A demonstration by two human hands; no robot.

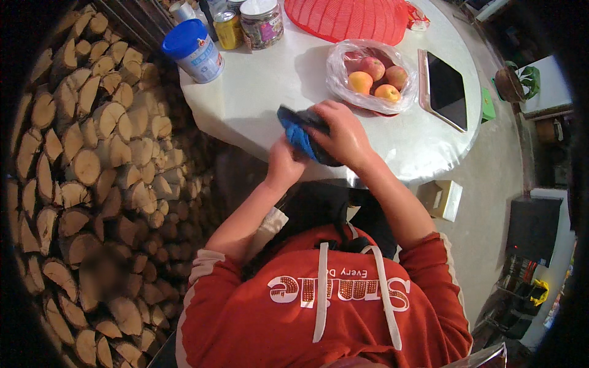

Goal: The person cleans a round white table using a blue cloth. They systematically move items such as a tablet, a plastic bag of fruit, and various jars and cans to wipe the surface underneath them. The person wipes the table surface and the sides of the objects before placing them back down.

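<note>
My left hand (pixel 286 158) and my right hand (pixel 343 133) are close together over the near edge of a round table (pixel 257 106) with a pale cover. Between them they hold a bunched blue and dark cloth (pixel 300 138), blurred in places. My right hand grips its dark upper part, while my left hand closes on the blue part from below. Just beyond my right hand sits a clear plastic bag (pixel 338 76) holding several apples (pixel 372 69). A tablet (pixel 446 89) in a light case lies to the right of the bag.
At the table's back left stand a blue-lidded tub (pixel 198 55), a yellow can (pixel 228 31) and a lidded plastic jar (pixel 262 25). A red mesh food cover (pixel 349 18) lies at the back. Stacked split firewood (pixel 87 165) fills the left side. A box (pixel 440 200) stands below the table's right edge.
</note>
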